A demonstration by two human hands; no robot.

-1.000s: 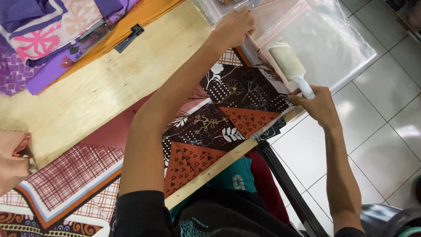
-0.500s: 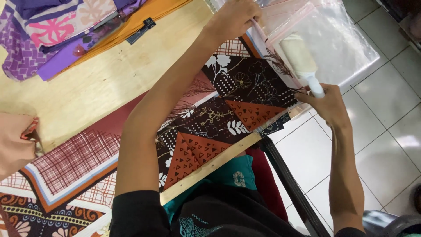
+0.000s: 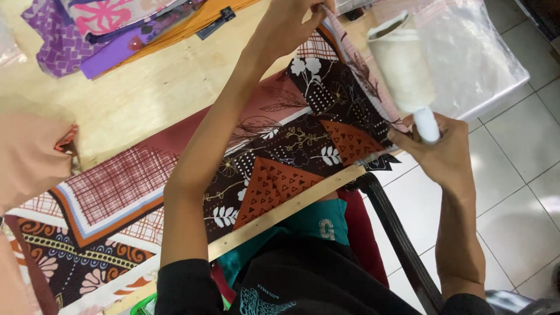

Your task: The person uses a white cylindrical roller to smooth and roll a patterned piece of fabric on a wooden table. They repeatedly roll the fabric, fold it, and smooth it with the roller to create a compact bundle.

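Note:
My right hand [image 3: 444, 153] grips the white handle of a lint roller [image 3: 402, 63], whose pale drum rests against the right edge of a dark brown patterned cloth [image 3: 291, 157] with orange triangles and white leaves. My left hand [image 3: 290, 20] reaches across the wooden table [image 3: 134, 99] and pinches the far corner of that cloth near the top edge of the view. The cloth lies flat along the table's near edge.
Clear plastic bags [image 3: 466, 52] lie at the table's right end. Purple, pink and orange folded fabrics [image 3: 111, 29] are piled at the far left. A red checked cloth [image 3: 111, 186] and other patterned pieces lie at left. A dark chair frame [image 3: 396, 233] stands over the white tiled floor.
The lint roller has moved up and left along the cloth's right edge. My left hand stays on the far corner of the cloth. The view has shifted closer.

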